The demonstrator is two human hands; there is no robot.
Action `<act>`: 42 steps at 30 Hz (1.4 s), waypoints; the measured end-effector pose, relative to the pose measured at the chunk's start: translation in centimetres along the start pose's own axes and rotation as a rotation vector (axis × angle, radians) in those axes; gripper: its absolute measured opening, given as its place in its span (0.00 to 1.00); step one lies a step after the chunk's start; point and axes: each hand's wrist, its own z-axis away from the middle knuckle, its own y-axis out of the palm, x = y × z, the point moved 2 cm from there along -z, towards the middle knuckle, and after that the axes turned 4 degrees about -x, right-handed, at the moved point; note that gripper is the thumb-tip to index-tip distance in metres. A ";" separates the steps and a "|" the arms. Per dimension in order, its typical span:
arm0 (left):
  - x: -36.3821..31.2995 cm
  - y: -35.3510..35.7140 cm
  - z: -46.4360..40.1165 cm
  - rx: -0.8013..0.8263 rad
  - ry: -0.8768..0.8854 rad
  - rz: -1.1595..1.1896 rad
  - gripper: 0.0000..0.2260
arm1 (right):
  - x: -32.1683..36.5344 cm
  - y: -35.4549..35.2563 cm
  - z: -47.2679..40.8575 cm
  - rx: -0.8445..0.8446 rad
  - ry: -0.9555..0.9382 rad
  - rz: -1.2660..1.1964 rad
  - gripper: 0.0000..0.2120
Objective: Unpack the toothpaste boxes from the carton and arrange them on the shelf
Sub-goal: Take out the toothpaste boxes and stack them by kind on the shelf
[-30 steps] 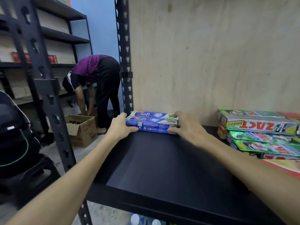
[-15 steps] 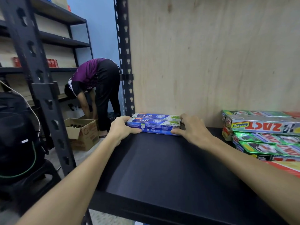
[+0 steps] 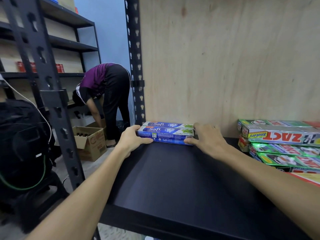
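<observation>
Left hand (image 3: 133, 137) grips the left end of the blue Safi toothpaste boxes (image 3: 166, 134), thumb along the lower front edge and fingers curled over the end. Right hand (image 3: 206, 137) grips the opposite end in mirror fashion, thumb low on the front face and fingers wrapped over the top right corner. Two boxes show, lying flat, one directly behind the other; whether more lie beneath or behind cannot be told. Their long axis runs left to right, parallel to the plywood back panel (image 3: 225, 58), with the rear box at or just off that panel. They sit at the far left corner of the black shelf (image 3: 173, 179), beside the perforated upright post (image 3: 136, 66). Both hands are equally near, one per end, so the boxes lie straight ahead between them. Green and silver Zact boxes (image 3: 280, 135) are stacked at the right of the same shelf, well apart from the Safi pair, with bare shelf between. Judged from this layout, the placing is nearly complete, and any remaining adjustment would be a short push backward, square to the long axis. Carton for this task is not identifiable; a cardboard box (image 3: 90, 141) on the floor is attended by another person (image 3: 105, 94).
</observation>
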 end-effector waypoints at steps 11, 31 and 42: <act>-1.9 -0.3 3.8 -0.075 0.095 -0.141 0.46 | 0.3 -2.0 2.9 0.001 0.058 -0.059 0.29; -14.6 7.4 21.0 -0.211 0.483 -0.047 0.34 | -3.5 -14.7 15.3 -0.251 0.128 -0.023 0.34; -25.3 21.5 29.7 -0.010 0.662 -0.273 0.33 | -20.2 -23.2 25.9 -0.304 0.377 0.248 0.35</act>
